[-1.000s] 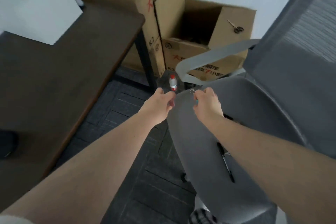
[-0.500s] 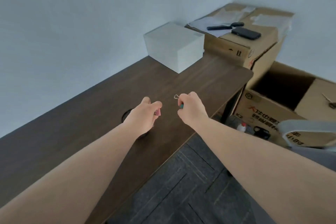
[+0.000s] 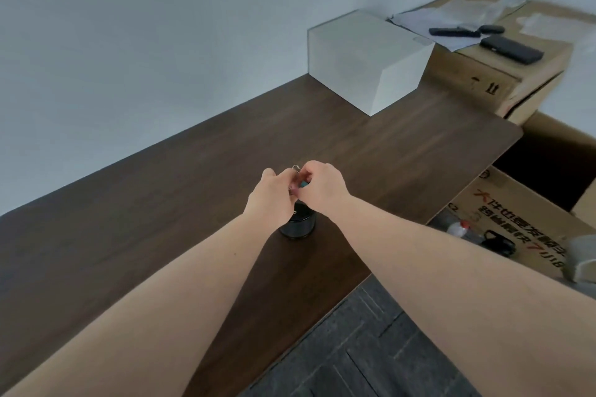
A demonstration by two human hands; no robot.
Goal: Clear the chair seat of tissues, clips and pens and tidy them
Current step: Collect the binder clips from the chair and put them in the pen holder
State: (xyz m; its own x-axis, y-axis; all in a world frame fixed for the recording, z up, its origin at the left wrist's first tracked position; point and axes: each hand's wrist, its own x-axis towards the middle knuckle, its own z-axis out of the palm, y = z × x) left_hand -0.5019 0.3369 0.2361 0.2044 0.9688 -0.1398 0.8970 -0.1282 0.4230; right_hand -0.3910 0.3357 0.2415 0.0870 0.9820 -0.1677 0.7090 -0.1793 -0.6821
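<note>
Both hands meet above a small black round holder (image 3: 298,225) standing on the dark wooden desk (image 3: 161,213). My right hand (image 3: 322,185) pinches a teal binder clip (image 3: 303,184) whose wire loop sticks up above the fingers. My left hand (image 3: 274,195) is closed on another clip; only its metal wire shows between the fingers. The two hands touch at the fingertips, directly over the holder's mouth. The chair seat is out of view except for a grey armrest (image 3: 580,256) at the right edge.
A white box (image 3: 364,64) stands at the desk's far end. Beyond it a closed carton (image 3: 503,64) carries papers, a remote and a black phone. An open carton (image 3: 548,203) and a bottle (image 3: 458,229) are on the floor to the right. Dark carpet tiles lie below.
My view swung from the chair seat to the desk. Both hands carried their clips over and came together above the black holder.
</note>
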